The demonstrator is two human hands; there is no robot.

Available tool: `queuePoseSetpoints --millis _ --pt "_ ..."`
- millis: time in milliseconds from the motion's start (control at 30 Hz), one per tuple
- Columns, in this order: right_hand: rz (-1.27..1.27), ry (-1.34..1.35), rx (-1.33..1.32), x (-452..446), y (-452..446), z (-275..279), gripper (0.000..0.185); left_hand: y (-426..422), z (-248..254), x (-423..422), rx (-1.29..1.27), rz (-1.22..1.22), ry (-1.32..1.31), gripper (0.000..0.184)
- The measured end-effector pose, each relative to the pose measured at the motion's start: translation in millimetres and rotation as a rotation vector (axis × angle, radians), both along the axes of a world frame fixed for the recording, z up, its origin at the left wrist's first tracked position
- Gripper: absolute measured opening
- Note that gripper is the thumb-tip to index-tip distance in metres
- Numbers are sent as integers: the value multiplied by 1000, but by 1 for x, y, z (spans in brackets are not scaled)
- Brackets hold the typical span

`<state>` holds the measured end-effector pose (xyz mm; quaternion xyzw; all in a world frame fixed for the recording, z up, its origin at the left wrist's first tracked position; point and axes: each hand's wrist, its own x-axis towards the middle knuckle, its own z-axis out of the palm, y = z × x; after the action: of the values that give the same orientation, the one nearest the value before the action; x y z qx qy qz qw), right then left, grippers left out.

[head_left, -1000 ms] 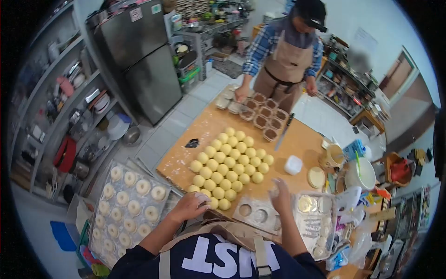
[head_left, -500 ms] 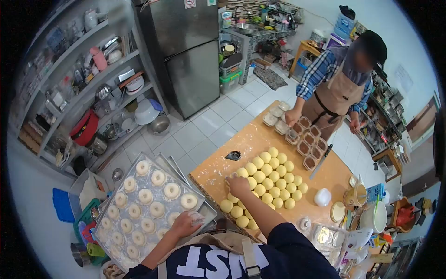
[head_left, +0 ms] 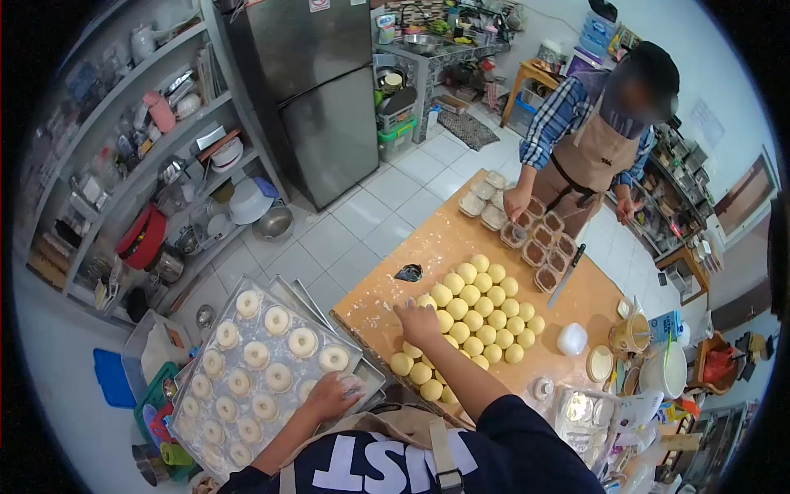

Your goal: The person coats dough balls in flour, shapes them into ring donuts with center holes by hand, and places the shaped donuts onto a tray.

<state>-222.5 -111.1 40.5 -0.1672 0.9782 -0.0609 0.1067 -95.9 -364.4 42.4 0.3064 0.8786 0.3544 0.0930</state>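
Observation:
My left hand (head_left: 332, 396) is low over the right edge of a floured metal tray (head_left: 267, 380). Its fingertips are white with flour and loosely spread, with no object visible in them. Ring-shaped pieces of dough (head_left: 302, 342) lie in rows on that tray. My right hand (head_left: 420, 324) reaches over the wooden table (head_left: 374, 284), its fingers stretched down at the far left corner of a cluster of round yellow dough balls (head_left: 471, 321). One ball sits right beside the fingers, partly hidden by the hand.
Across the table a co-worker in an apron (head_left: 605, 148) has one hand over clear tubs with brown filling (head_left: 539, 247). A knife (head_left: 566, 276) lies beside them. A dark scrap (head_left: 409, 272) is near the table's left edge. Fridge (head_left: 325, 123) and shelves (head_left: 156, 148) stand beyond.
My right hand has shifted slightly up and left at the edge of the dough balls. My left hand stays by the tray. The view has tilted a little.

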Motion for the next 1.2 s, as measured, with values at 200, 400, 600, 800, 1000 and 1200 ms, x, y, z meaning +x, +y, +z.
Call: queuePoseSetpoints --millis 200,400,600,800,1000,1200 --pt "-37 67 -195 14 11 36 49 24 0 -7 -51 -108 72 23" --pt "-396 216 -526 89 83 97 55 84 30 -21 -36 -329 81 20" --pt "-909 455 -560 245 217 100 64 149 36 -23 -26 -509 84 20" --pt "-1450 213 -319 406 296 51 67 214 49 6 -22 -643 65 21" --pt "-1199 -37 -293 460 317 17 64 260 59 49 -16 -695 116 20" --pt "-1281 -184 -248 520 315 10 66 276 46 79 2 -691 126 23"
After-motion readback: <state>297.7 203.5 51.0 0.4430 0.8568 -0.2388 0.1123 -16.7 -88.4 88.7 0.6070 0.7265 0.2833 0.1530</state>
